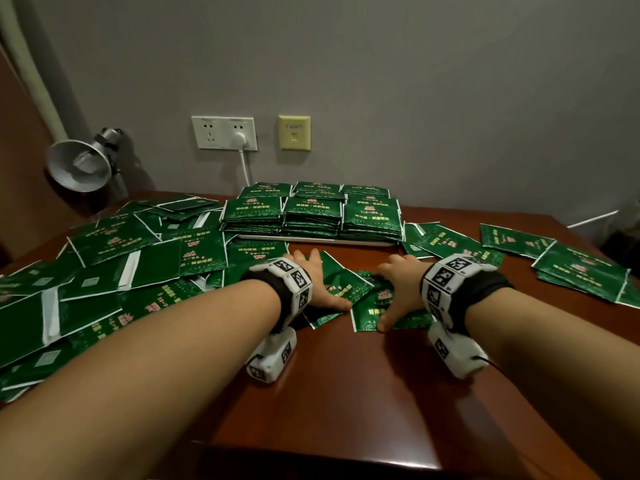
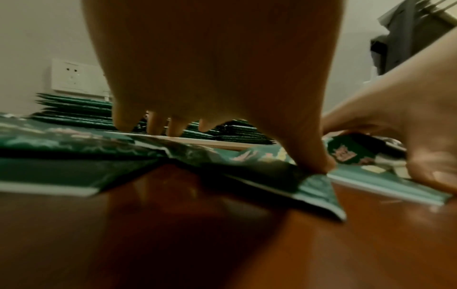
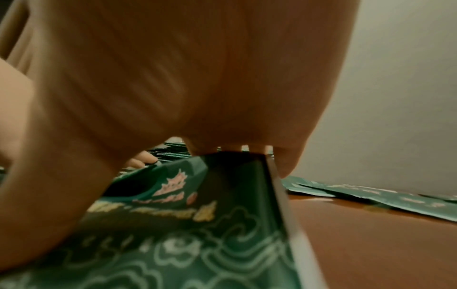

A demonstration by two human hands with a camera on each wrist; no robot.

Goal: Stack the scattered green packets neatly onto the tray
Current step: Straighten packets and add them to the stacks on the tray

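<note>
Green foil packets lie strewn over a reddish-brown wooden counter (image 1: 346, 393) as a person works both hands into a small cluster at its middle. The left hand (image 1: 320, 285), fingers spread and fairly straight, presses down on one tilted packet (image 1: 337, 280); the right hand (image 1: 401, 289), fingers and thumb splayed, rests on the neighbouring packet (image 1: 375, 311), seemingly to gather it, though no firm pinch shows. The two packets overlap at a corner, their long axes askew to each other. Directly beyond the hands, toward the wall, stands the tray (image 1: 311, 240), already carrying neat stacks (image 1: 311, 213) in rows. Both hands sit about equally near it, so the lift goes straight forward. A large loose heap (image 1: 104, 271) remains at left, a smaller scatter (image 1: 571, 268) at right.
</note>
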